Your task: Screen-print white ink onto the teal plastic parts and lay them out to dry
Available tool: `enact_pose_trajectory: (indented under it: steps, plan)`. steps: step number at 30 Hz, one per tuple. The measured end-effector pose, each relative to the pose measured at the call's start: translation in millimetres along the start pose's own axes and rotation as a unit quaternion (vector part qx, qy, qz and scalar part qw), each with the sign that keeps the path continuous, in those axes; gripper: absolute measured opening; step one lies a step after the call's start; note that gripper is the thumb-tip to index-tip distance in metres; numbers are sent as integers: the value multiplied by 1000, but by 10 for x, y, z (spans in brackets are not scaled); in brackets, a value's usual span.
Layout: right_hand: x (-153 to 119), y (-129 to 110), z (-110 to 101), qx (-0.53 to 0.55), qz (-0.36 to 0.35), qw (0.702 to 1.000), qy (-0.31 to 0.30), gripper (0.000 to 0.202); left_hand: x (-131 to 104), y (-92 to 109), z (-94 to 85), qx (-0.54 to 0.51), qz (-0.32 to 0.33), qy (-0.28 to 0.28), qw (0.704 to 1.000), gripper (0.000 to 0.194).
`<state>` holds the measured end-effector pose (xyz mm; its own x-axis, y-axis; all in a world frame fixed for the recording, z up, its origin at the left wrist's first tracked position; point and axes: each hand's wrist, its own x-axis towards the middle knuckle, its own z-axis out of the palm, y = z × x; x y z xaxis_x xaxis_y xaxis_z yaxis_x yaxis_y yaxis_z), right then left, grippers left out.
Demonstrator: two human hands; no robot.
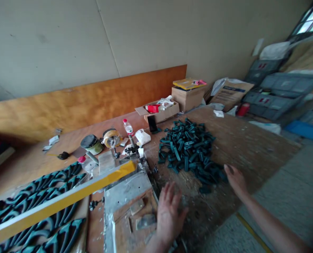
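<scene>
A heap of dark green plastic parts [188, 147] lies on the wooden table. At the heap's lower right edge is my right hand [235, 180], its fingertips beside the outermost parts; whether they pinch one is too blurred to tell. My left hand [170, 211] hovers over the right side of a metal plate fixture [127, 189], fingers spread and nothing in them. Set into the fixture is a wooden block with small dark pieces [146, 222]. Rows of curved green parts [48, 196] lie at the left, partly behind a yellow-and-white strip [66, 202].
Behind the fixture stand a jar [91, 144], a tape roll [112, 138] and a bottle [128, 128]. A black phone [152, 123] leans on an open carton [167, 113]. A closed box [187, 98] stands farther right. Grey crates [269, 103] are stacked beyond the table.
</scene>
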<state>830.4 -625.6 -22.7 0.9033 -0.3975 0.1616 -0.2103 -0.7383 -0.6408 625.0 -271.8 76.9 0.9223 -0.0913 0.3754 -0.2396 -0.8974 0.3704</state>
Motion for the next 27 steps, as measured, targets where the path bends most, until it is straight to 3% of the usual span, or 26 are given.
enact_pose_trajectory:
  steps: [2, 5, 8, 11, 14, 19, 23, 27]
  plan:
    - [160, 49, 77, 15, 9, 1000, -25, 83, 360, 441, 478, -24, 99, -99, 990, 63]
    - [360, 79, 209, 42, 3, 998, -54, 83, 782, 784, 1138, -11, 199, -178, 964, 63]
    - [463, 58, 393, 70, -17, 994, -82, 73, 1082, 838, 1619, 24, 222, -190, 956, 53]
    - [395, -13, 597, 83, -32, 990, -109, 59, 1209, 736, 1793, 51, 203, -190, 959, 60]
    - [139, -160, 758, 84, 4, 985, -153, 58, 1157, 543, 1673, 68, 203, -198, 957, 61]
    - [-473, -642, 926, 127, 60, 970, -198, 73, 916, 89, 1180, 91, 181, -225, 953, 54]
    - [-811, -985, 969, 222, -31, 957, -187, 68, 764, -170, 773, 83, 145, -248, 954, 47]
    - [-852, -1080, 870, 207, -155, 950, -177, 50, 595, -170, 475, 52, 79, -240, 966, 45]
